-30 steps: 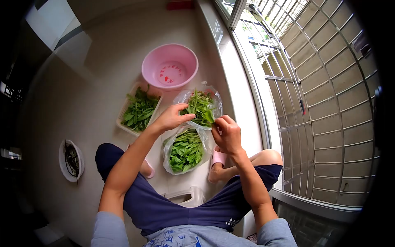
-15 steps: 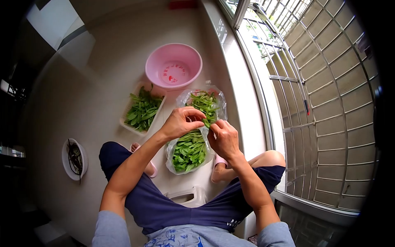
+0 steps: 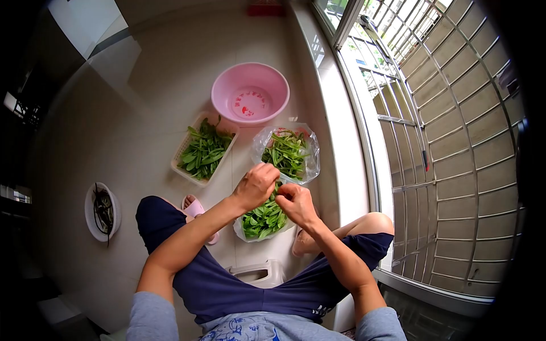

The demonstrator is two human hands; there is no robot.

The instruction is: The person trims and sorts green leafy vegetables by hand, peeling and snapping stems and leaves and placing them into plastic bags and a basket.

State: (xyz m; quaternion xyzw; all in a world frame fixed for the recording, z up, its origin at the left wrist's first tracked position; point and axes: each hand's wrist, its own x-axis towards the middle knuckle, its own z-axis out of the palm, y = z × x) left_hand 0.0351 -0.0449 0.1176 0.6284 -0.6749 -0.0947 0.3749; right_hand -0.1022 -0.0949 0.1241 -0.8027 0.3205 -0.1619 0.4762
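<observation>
My left hand [image 3: 256,186] and my right hand [image 3: 296,203] are close together over the near plastic bag of leafy greens [image 3: 263,220]. Fingers of both hands are pinched on a small green piece [image 3: 277,184], mostly hidden between them. Just beyond lies a second clear bag with green stems [image 3: 286,153]. To the left of the bags, a cream basket [image 3: 181,169] holds loose green leaves [image 3: 205,149].
A pink basin [image 3: 250,94] stands on the floor beyond the basket and bags. At far left is a white basket [image 3: 116,211] with dark, thin stalks. A grey stool [image 3: 274,273] is between my legs. A ledge and barred window run along the right.
My left hand has closed its fingers and moved nearer to me. My right hand has come down and left, from beside the far bag to over the near one. The view has shifted slightly.
</observation>
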